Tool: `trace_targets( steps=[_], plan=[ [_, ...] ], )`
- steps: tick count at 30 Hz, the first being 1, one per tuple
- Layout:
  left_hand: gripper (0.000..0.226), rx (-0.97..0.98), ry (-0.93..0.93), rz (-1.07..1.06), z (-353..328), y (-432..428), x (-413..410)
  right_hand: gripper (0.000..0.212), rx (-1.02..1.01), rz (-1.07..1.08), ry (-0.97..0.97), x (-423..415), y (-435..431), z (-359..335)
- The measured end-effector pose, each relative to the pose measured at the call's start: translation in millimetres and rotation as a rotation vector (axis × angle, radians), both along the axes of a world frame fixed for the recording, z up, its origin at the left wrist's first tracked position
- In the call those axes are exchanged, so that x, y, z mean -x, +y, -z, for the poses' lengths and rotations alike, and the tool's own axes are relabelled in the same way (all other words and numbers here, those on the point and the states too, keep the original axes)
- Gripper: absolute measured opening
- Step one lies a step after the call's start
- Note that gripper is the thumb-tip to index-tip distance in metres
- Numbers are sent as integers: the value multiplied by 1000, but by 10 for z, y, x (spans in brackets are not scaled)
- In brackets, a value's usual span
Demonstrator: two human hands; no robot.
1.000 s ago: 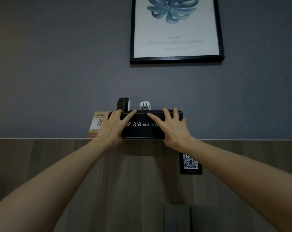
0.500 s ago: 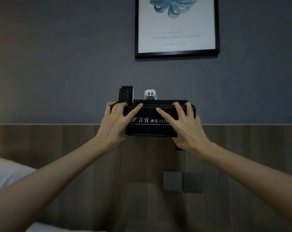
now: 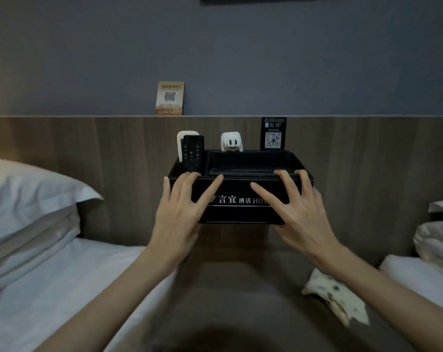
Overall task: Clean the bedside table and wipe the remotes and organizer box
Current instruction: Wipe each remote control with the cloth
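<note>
Both hands are on the organizer box (image 3: 242, 214), which hangs above the bedside table (image 3: 240, 283), between the 2 beds. The left hand (image 3: 178, 212) has its fingers spread and hooked over the near top rim at the left end, with the thumb stretched across the front face. The right hand (image 3: 300, 209) mirrors it at the right end: fingertips over the rim, thumb flat on the front. It's a firm 2-handed hold.

2 remotes stand upright in the box's far-left slot, the black remote (image 3: 193, 153) in front and the white remote (image 3: 182, 142) just behind it. A white plug adapter (image 3: 231, 143) pokes up behind the far rim.

Now the lettering: the box front reads "言宜 酒店 HOT", and the right thumb covers the rest. A black QR plaque (image 3: 273, 133) sits on the wooden headboard, far right of the box. An orange card (image 3: 169, 97) leans on the ledge above, its print too blurred to read. A spotted cloth (image 3: 334, 295) lies on the table, near right.
</note>
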State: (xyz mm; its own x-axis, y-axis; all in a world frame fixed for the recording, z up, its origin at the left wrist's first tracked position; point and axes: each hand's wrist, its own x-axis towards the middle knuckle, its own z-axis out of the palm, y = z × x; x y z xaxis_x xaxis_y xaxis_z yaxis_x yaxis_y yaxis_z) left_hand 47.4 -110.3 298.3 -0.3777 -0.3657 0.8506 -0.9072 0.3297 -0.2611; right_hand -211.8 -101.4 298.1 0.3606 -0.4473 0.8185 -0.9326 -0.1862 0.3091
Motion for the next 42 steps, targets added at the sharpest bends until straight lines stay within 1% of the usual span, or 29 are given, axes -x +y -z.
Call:
trace_targets(
  steps=[2,5,7,12,17,21,27,30,34,37,40,42],
  plan=[
    [104,-40,3,9,259,35,32,103,-33,4,2,39,51,262],
    [108,-117,-5,5,625,83,68,101,-71,-3,-7,82,94,619],
    [110,-166,-10,6,836,105,89,104,-110,6,-12,99,110,833],
    [104,-263,-12,27,1233,138,109,111,-244,20,7,143,135,1243],
    [100,-303,-36,19,1462,125,100,105,-310,12,-23,129,89,1498],
    [103,-321,-65,9,1599,45,77,99,-322,4,-40,101,20,1661],
    [118,-367,-109,-22,1831,-77,32,87,-278,-27,-55,79,-38,1824],
    [120,-346,-118,-17,1914,-112,-3,91,-313,-22,-23,99,-101,1833],
    [107,-314,-110,-10,1902,-140,29,103,-412,-4,16,173,-216,1824],
    [103,-297,-102,-20,1883,-181,47,107,-443,-3,25,180,-273,1824],
    [104,-341,-93,-37,1859,-275,53,112,-467,2,14,166,-352,1795],
    [104,-387,-77,-30,1853,-352,49,109,-490,2,7,149,-414,1758]
  ],
)
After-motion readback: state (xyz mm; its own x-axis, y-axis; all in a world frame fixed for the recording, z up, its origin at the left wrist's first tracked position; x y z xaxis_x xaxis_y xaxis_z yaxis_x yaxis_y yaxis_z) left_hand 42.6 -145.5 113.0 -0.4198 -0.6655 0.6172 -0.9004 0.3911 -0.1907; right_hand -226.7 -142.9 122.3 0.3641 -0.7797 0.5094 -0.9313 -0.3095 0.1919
